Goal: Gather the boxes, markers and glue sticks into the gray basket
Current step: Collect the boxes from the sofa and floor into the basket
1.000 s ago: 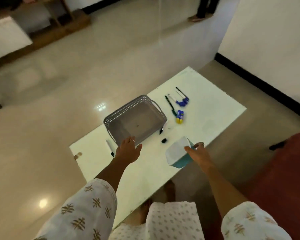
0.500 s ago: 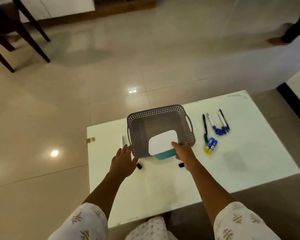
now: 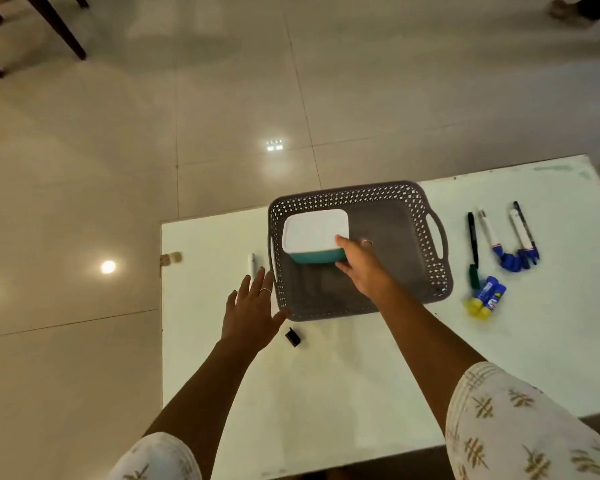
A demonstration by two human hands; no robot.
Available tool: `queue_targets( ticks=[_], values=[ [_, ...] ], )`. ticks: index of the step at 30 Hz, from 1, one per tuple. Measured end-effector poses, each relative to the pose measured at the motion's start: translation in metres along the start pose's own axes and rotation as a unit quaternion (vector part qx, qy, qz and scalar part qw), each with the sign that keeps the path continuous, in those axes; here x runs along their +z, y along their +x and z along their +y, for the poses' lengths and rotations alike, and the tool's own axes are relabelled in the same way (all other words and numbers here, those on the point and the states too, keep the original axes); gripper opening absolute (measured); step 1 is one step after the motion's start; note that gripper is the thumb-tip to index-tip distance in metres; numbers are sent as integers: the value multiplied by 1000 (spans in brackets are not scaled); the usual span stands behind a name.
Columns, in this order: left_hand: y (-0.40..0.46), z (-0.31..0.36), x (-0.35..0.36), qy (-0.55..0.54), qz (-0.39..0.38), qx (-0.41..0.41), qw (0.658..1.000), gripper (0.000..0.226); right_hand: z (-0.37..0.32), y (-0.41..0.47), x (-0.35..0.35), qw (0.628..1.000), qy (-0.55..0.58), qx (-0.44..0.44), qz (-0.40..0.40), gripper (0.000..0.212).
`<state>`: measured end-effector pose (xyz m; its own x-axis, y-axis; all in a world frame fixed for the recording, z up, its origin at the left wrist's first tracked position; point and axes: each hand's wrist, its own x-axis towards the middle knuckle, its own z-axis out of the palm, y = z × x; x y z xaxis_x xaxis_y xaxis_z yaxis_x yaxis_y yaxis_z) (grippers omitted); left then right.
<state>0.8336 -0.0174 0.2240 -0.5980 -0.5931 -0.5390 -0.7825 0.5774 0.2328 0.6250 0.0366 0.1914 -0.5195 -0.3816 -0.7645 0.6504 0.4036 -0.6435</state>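
Barely started: my right grip (image 3: 359,263) clamps the box (image 3: 315,234) inside the basket (image 3: 433,271), left grip (image 3: 252,306) spread apart, markers (image 3: 506,237) and glue sticks (image 3: 486,299) left on the bench (image 3: 326,393).

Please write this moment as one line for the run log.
step: box into basket | right hand: holding teal box inside gray basket | left hand: open, at basket's left rim | markers, glue sticks: on table

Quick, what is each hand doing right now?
Left hand: open, fingers spread, empty, beside the gray basket.
Right hand: gripping the teal box with the white lid, inside the basket.
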Motion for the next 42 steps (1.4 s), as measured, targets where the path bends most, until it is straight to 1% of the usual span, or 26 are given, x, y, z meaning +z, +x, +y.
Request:
queue_targets(
  ticks=[2, 6, 10, 14, 18, 20, 23, 26, 30, 33, 37, 39, 42],
  values=[
    [3, -3, 10, 8, -5, 13, 1000, 81, 1, 9, 4, 1000, 13, 3, -3, 28],
    [4, -2, 23, -8, -11, 26, 1000, 82, 0, 19, 13, 999, 37, 2, -12, 36],
    [3, -4, 28, -39, 2, 27, 999, 79, -2, 26, 25, 1000, 11, -19, 6, 34],
    [6, -9, 27, -39, 0, 46, 998, 79, -5, 34, 30, 999, -9, -37, 37, 40],
    [8, -11, 27, -40, 1, 59, 997, 80, -8, 33, 29, 999, -18, -43, 22, 39],
    [10, -12, 27, -39, 2, 61, 997, 81, -6, 32, 26, 996, -78, -50, 7, 39],
    [9, -13, 28, -34, -5, 64, 997, 81, -4, 30, 20, 971, -225, -85, 3, 44],
    [9, -12, 28, -23, -12, 67, 997, 81, -7, 20, 15, 956, -276, -100, -10, 57],
    [7, -10, 23, 11, -19, 70, 997, 77, -11, -6, 4, 924, -364, -111, -16, 65],
    [1, -8, 19, 30, -17, 68, 997, 75, -11, -22, -11, 922, -369, -121, -3, 70],
    [-11, 5, 6, 45, -10, 64, 997, 74, -15, -51, -47, 916, -384, -113, 15, 62],
    [-17, 21, -4, 55, -9, 82, 995, 74, -17, -69, -70, 913, -392, -109, 22, 60],
    [-21, 58, -16, 67, 14, 118, 991, 72, -21, -91, -108, 912, -391, -108, 60, 56]
  ],
)
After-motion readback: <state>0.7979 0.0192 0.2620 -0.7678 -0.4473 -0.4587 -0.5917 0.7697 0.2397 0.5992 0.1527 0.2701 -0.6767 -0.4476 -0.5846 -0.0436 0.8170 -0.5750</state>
